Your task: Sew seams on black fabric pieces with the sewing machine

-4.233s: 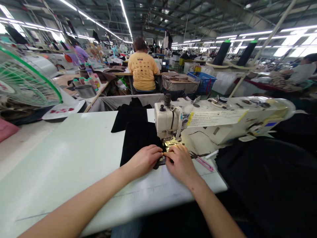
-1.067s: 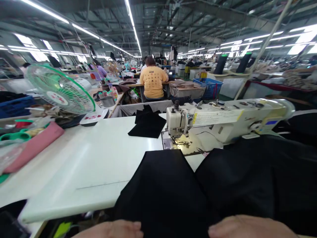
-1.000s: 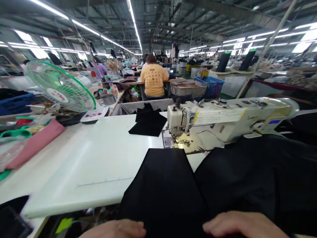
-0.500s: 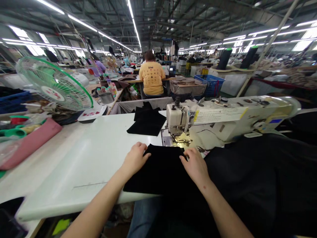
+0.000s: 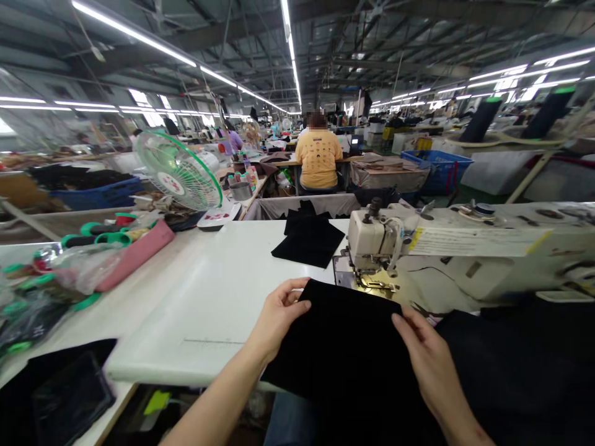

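Note:
A piece of black fabric (image 5: 348, 347) stretches between my two hands in front of the sewing machine (image 5: 376, 238). My left hand (image 5: 283, 313) pinches its upper left corner between thumb and fingers. At the upper right corner, my right hand (image 5: 421, 337) grips the cloth the same way. The fabric's top edge lies just short of the machine's lit needle plate (image 5: 376, 282), and its lower part hangs over the table's front edge. More black pieces (image 5: 309, 238) lie on the white table (image 5: 209, 297) left of the machine head.
A green-rimmed fan (image 5: 179, 170) stands at the left, behind thread spools and a pink cloth roll (image 5: 139, 254). Dark fabric (image 5: 520, 365) is heaped at the right. A person in a yellow shirt (image 5: 318, 155) sits ahead, near a blue crate (image 5: 437, 170).
The view has swung left, so things appear farther right. My hands have drawn the fabric's top edge up off the table and tilted it, the right corner now lower.

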Available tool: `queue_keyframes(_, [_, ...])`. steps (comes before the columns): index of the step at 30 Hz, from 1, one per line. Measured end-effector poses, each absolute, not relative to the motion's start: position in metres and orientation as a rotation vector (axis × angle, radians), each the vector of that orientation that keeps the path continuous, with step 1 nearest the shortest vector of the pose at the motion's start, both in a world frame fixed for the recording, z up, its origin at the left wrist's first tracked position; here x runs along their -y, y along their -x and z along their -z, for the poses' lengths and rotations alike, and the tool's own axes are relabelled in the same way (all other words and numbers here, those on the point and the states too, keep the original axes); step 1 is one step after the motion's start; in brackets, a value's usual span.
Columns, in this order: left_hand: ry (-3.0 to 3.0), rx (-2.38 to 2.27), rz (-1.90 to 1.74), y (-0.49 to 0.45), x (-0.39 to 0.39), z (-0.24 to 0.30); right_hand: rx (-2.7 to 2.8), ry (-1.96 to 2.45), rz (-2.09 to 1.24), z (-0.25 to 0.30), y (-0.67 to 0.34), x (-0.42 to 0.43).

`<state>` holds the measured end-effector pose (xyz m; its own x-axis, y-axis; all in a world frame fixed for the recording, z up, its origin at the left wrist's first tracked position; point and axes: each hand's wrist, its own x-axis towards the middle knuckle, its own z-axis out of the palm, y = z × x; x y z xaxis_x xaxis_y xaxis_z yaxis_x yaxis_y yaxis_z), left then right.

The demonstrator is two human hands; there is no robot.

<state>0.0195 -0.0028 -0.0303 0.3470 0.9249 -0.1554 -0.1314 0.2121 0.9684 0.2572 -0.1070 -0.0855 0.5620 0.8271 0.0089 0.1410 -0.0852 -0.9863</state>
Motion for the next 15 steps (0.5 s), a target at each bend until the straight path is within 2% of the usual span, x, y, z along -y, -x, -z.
queue_keyframes(5, [-1.111,-0.988,-1.065,-0.021,0.013,0.023,0.683,1.655,-0.582,0.079,-0.254,0.117])
queue_keyframes(15, [-1.040,-1.021,-1.161,-0.022,0.016,0.015,0.292,1.378,-0.717,0.079,-0.259,0.120])
